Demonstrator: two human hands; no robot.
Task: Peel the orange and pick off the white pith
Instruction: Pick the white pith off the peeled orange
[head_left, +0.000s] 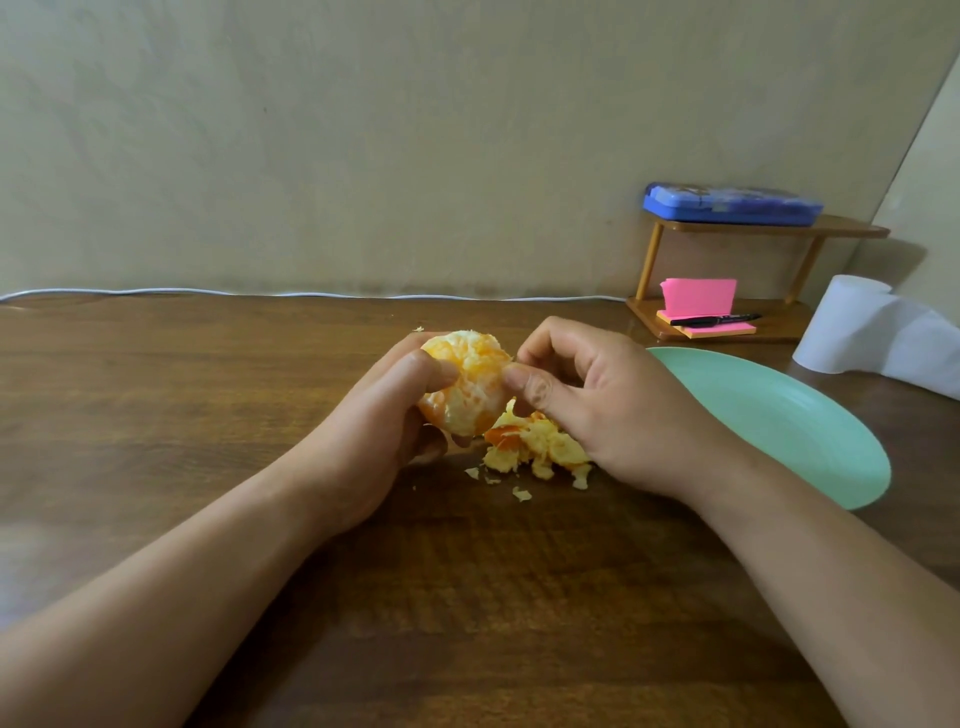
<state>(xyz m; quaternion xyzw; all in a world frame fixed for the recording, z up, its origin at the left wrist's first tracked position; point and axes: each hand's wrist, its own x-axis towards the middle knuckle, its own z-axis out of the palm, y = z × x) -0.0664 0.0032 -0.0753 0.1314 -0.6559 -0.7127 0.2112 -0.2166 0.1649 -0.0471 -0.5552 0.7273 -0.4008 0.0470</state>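
Orange (470, 384): peeled, patched with white pith, held just above the table between both hands, left of the plate
Left hand (384, 415): grips the orange from the left, with the thumb across its front and the fingers curled behind and under it
Right hand (587, 400): fingers curled, with thumb and forefinger pinching at the orange's right flank; what lies between them is too small to tell
Peel pile (535, 447): torn rind and pith heaped on the table under the right hand, with loose scraps (521, 493) just in front
Table (208, 415): dark brown wood grain, reaching back to the wall
Plate (779, 415): pale green, right of the hands, near the peel pile
Wall (363, 130): plain beige, with a white cable (260, 293) along its foot
Wooden rack (779, 314): two shelves in the far right corner, a blue case (732, 203) on top, pink sticky notes (698, 297) and a black pen (714, 320) below
Paper roll (852, 327): white, upright beside the rack, with its tail trailing to the right
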